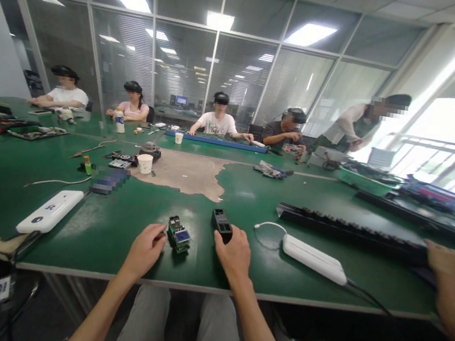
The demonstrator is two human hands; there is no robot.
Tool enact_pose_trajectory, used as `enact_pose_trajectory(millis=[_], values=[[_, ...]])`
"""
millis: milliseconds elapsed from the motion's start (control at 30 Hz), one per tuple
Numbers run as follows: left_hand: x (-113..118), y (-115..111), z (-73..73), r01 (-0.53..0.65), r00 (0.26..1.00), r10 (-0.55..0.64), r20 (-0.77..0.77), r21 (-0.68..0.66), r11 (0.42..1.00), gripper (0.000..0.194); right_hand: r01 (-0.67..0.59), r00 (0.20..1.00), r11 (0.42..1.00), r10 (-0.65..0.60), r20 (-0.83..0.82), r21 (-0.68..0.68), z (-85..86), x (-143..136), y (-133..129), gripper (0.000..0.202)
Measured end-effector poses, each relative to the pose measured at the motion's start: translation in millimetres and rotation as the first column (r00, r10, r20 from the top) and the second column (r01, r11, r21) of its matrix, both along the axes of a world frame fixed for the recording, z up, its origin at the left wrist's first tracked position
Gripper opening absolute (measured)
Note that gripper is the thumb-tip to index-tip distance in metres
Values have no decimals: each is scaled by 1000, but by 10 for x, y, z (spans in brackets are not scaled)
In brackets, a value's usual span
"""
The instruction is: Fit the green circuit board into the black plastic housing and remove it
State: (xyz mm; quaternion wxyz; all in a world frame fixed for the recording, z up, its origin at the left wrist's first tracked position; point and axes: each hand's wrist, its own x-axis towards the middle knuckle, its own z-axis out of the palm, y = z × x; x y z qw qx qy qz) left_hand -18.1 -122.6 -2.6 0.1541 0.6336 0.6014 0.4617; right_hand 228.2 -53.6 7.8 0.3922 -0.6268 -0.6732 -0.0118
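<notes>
My left hand (146, 249) rests at the table's near edge with its fingers curled in toward the thumb. Whether anything small is inside them is hidden. Just to its right lies a small green circuit board assembly (178, 236) with a bluish display on its top. My right hand (234, 254) is closed around the near end of a black plastic housing (221, 223), which has rectangular openings in its face. The housing is tilted, its far end pointing away from me. A gap of table separates the circuit board from the housing.
On the green table (112, 244), a white power bank-like box (51, 212) lies left and a white cabled box (315, 259) right. A neighbour's hand (448, 266) touches a long black rail (352, 229). A paper cup (145, 164) stands ahead; several people sit opposite.
</notes>
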Motion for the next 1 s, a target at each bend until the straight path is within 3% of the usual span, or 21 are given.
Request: enact_pose_trajectory(millis=[200,400,567,1000], values=[[47,-20,10,10,997,-10,-76,-13,1000,33,-24,999,1000,24,-23,-16,-32,40,-103,32],[44,3,-48,-9,997,6,-82,-31,999,37,-225,954,971,236,-183,78,228,-178,-259,29],[28,25,-104,-32,999,32,-31,-1,999,46,-379,898,921,389,-203,90,436,-483,-360,25],[42,32,-66,-24,997,24,76,-11,1000,51,-353,935,931,347,-79,-90,452,-766,-507,25]])
